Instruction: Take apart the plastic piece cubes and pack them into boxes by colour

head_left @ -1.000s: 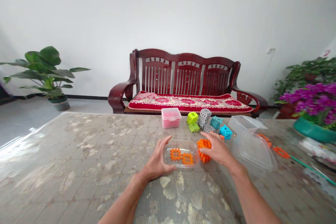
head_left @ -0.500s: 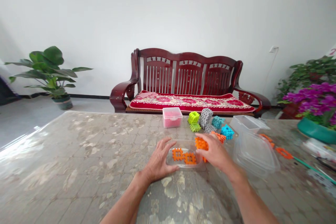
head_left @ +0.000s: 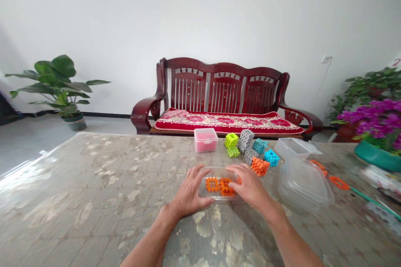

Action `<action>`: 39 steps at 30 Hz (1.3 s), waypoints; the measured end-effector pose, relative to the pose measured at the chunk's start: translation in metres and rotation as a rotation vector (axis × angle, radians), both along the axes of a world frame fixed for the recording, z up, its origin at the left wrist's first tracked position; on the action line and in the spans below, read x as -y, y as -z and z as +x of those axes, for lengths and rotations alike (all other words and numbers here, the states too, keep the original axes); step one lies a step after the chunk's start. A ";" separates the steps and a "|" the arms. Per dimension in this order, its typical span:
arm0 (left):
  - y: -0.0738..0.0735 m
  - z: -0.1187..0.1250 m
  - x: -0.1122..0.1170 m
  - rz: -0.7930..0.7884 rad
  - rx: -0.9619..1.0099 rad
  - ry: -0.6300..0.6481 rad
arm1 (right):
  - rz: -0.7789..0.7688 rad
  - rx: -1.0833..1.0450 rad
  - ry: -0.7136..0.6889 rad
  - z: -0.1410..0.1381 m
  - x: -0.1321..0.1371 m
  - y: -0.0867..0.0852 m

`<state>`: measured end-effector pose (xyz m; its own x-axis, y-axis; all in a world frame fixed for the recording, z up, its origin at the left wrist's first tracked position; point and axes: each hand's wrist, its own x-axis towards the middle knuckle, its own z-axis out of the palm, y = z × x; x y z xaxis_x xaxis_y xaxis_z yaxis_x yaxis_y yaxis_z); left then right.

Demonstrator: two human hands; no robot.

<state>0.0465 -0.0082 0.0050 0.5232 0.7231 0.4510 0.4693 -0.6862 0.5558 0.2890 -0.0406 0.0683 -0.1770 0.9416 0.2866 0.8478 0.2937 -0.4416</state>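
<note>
- Your left hand (head_left: 191, 190) is clasped around the left end of the clear oval plastic tub (head_left: 216, 171) — thumb at near rim, fingertips at far rim, likely bracing against sliding.
- Your right hand (head_left: 251, 185) curves over the tub's right end, thumb and fingers around orange plastic lattice pieces (head_left: 212, 184) inside; can't tell if it's clamped on one or loose.
- Tub sits on the patterned grey-brown tabletop (head_left: 125, 200), centred between both arms — probably for easy two-handed reach.
- Orange knobbly plastic block (head_left: 260, 167) sits just beyond your right hand, clear of the fingers.
</note>
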 end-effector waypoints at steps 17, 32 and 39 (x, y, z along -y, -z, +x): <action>0.002 0.001 -0.001 0.001 0.013 -0.008 | -0.109 0.125 0.205 0.066 -0.012 0.014; 0.006 0.002 -0.001 0.035 -0.017 -0.037 | -0.147 -0.041 -0.100 -0.042 -0.001 -0.008; 0.008 0.003 -0.001 0.021 -0.034 -0.053 | -0.176 -0.289 -0.108 -0.037 -0.009 0.004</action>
<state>0.0497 -0.0068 -0.0025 0.4994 0.7406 0.4496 0.5235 -0.6714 0.5245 0.2519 -0.0318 0.0640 -0.2135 0.9613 0.1742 0.6484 0.2728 -0.7107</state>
